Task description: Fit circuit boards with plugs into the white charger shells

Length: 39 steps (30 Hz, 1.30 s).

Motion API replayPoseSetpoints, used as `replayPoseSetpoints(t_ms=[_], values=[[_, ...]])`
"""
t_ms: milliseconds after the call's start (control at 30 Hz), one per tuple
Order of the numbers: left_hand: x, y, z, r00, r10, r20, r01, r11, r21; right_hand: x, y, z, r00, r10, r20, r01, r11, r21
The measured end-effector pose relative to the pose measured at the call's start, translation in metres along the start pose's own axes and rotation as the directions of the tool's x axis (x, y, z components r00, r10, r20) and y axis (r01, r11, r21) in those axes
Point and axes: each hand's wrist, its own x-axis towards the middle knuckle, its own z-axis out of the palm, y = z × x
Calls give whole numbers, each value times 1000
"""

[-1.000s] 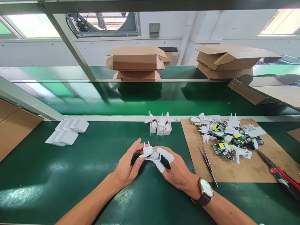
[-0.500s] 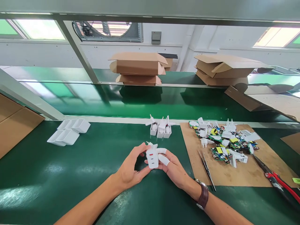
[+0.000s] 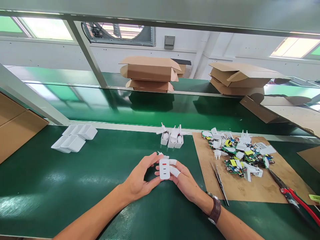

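A white USB charger (image 3: 164, 169) is held between my two hands above the green bench, its port face with one red port and two dark slots turned toward me. My left hand (image 3: 141, 175) grips it from the left, fingers at the top and thumb at the lower edge. On the other side my right hand (image 3: 183, 178), with white covers on two fingers, closes on its right edge. Part of a plug shows at the charger's top. Just beyond stand three white charger housings (image 3: 172, 140) with plug parts lying on top.
Several white empty housings (image 3: 75, 138) lie at the left. On a brown board (image 3: 200, 160) at the right are circuit boards (image 3: 237, 150) with white plug parts, tweezers (image 3: 220, 183) and red-handled pliers (image 3: 287, 193). Cardboard boxes (image 3: 150, 71) stand on the rear shelf.
The charger has turned slightly more upright, its port face squarer to me. Both hands keep hold of it in nearly the same place. The camera view has tilted a little.
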Motion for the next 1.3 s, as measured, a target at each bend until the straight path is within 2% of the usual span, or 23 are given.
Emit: replayPoseSetpoints(t_ms=[167, 467, 900, 1300], values=[[1, 1, -1, 1000, -15, 7, 15, 1000, 11, 1, 1, -1, 1000, -7, 3, 7, 1000, 20], [-1, -1, -2, 999, -30, 29, 30, 1000, 9, 2, 4, -1, 1000, -16, 15, 17, 999, -44], [-4, -5, -4, 998, -39, 49, 39, 999, -8, 1, 2, 0, 999, -23, 38, 23, 1000, 6], [-1, -2, -4, 999, -26, 46, 25, 1000, 9, 0, 1, 1, 999, 42, 8, -42, 999, 9]])
